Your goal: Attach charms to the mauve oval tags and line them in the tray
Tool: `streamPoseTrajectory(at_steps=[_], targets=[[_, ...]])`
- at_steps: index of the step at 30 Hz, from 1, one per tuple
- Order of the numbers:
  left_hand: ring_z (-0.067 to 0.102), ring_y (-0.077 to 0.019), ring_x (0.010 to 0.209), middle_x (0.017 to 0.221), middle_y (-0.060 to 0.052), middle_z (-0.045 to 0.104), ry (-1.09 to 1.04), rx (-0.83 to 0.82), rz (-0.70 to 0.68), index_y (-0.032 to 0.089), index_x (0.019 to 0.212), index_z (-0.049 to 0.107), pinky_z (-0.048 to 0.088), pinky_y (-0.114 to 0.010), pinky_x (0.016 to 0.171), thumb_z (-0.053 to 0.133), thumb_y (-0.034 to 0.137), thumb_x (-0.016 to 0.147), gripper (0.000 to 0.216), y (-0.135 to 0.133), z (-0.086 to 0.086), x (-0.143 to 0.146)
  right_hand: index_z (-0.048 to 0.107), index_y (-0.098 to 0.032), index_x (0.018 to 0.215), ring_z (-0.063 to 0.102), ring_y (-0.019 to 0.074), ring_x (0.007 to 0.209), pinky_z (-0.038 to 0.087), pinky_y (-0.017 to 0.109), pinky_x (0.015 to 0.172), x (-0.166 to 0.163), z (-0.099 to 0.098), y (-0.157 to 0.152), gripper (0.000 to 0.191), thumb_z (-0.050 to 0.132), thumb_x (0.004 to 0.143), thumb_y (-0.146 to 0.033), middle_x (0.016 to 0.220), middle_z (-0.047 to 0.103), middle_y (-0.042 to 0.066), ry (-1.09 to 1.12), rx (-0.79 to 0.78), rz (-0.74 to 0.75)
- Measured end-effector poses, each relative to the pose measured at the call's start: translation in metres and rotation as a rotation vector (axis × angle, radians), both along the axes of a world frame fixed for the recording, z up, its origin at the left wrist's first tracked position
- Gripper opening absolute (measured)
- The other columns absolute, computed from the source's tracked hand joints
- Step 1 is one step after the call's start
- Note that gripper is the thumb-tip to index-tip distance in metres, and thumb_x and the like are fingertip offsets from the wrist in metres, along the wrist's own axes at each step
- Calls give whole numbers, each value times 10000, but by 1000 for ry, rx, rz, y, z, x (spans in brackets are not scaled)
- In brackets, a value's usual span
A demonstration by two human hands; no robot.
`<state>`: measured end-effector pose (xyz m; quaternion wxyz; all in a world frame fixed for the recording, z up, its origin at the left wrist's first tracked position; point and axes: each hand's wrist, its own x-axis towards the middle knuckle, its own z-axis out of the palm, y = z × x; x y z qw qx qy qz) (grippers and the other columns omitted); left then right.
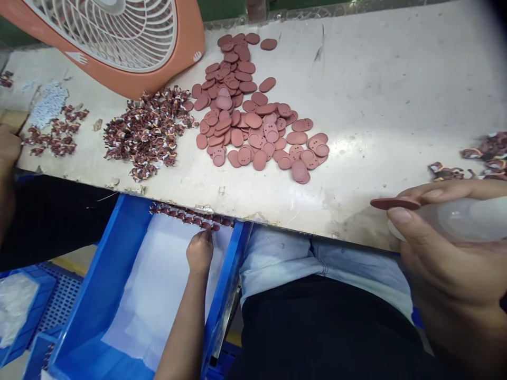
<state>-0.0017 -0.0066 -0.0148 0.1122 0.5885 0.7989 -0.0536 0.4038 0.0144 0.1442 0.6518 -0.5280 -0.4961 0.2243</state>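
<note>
My right hand (pixel 447 264) is closed at the right edge. Its thumb and forefinger pinch a flat reddish-brown oval piece (pixel 395 203), and a translucent white rounded object (pixel 463 219) rests in the same hand. My left hand (pixel 200 253) reaches down into a blue bin (pixel 99 285) lined with white sheet. Its curled fingertips touch the right end of a row of small dark red pieces (pixel 190 215) lined up under the table's front edge. What the fingers hold is hidden.
A heap of reddish oval pieces (pixel 253 116) lies mid-table, with a pile of small dark red bits (pixel 146 132) to its left. An orange fan (pixel 119 42) stands at the back left. Another person's hand (pixel 8 153) shows at the far left. More dark bits (pixel 483 155) lie at the right.
</note>
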Motion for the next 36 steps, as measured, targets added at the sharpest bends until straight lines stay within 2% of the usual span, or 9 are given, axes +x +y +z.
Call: streamPoseTrajectory(at_steps=[4, 7, 12, 16, 19, 24, 31, 33, 36], targets=[[659, -232, 1051, 1243, -103, 657, 10, 4, -3, 191, 1225, 640, 571, -454, 902, 608, 347, 972, 299, 0, -2, 0, 703, -185, 856, 666, 192, 657, 690, 412, 680, 1, -4, 5, 351, 840, 591, 0, 756, 634, 18, 7, 108, 23], [661, -231, 1044, 1237, -103, 658, 9, 12, 1, 187, 1226, 638, 573, -453, 895, 610, 349, 971, 304, 1, -3, 0, 705, -177, 852, 680, 209, 662, 691, 452, 682, -1, -4, 6, 330, 836, 600, -7, 760, 639, 21, 27, 82, 11], [660, -232, 1054, 1244, -103, 659, -12, 45, 7, 189, 1216, 644, 570, -456, 907, 608, 349, 973, 294, 0, -3, -2, 678, -170, 837, 739, 249, 706, 675, 432, 692, -5, 3, 2, 299, 863, 629, -60, 777, 662, 27, 15, -51, -36], [667, -232, 1056, 1225, -100, 675, -45, 87, 4, 184, 1208, 653, 564, -464, 923, 603, 349, 977, 288, -2, -2, -5, 666, -192, 859, 777, 298, 786, 636, 396, 690, -5, 11, 1, 277, 880, 683, -173, 804, 704, 21, -129, -278, -28], [681, -229, 1045, 1184, -93, 701, -79, 112, 0, 179, 1212, 658, 556, -471, 939, 591, 346, 985, 290, -4, -1, -6, 671, -211, 861, 772, 284, 817, 604, 404, 740, -4, 16, 5, 256, 872, 720, -284, 840, 740, 19, -267, -413, -41], [694, -222, 1012, 1134, -96, 722, -128, 140, 29, 161, 1212, 666, 545, -459, 949, 588, 312, 987, 282, -6, 0, -7, 695, -227, 855, 715, 228, 789, 534, 374, 731, 3, 18, 14, 241, 832, 727, -379, 843, 739, 17, -485, -403, -140], [691, -212, 958, 1124, -80, 709, -196, 148, 106, 171, 1191, 664, 571, -455, 894, 614, 354, 972, 290, -6, -2, -7, 695, -215, 1079, 666, 228, 848, 507, 416, 787, 16, 13, 27, 406, 794, 781, -474, 960, 700, 69, -468, -399, -209], [685, -212, 961, 1133, -83, 700, -219, 150, 127, 172, 1191, 657, 576, -447, 879, 611, 364, 972, 295, -4, -2, -6, 672, -218, 1143, 634, 207, 819, 492, 402, 753, 13, 15, 32, 492, 742, 808, -570, 968, 670, 69, -482, -411, -171], [677, -218, 982, 1163, -90, 685, -257, 163, 154, 173, 1195, 650, 578, -444, 871, 613, 368, 969, 301, -2, -3, -5, 677, -228, 1105, 620, 192, 738, 465, 359, 654, 11, 18, 36, 595, 742, 739, -692, 884, 669, 51, -488, -534, -105]])
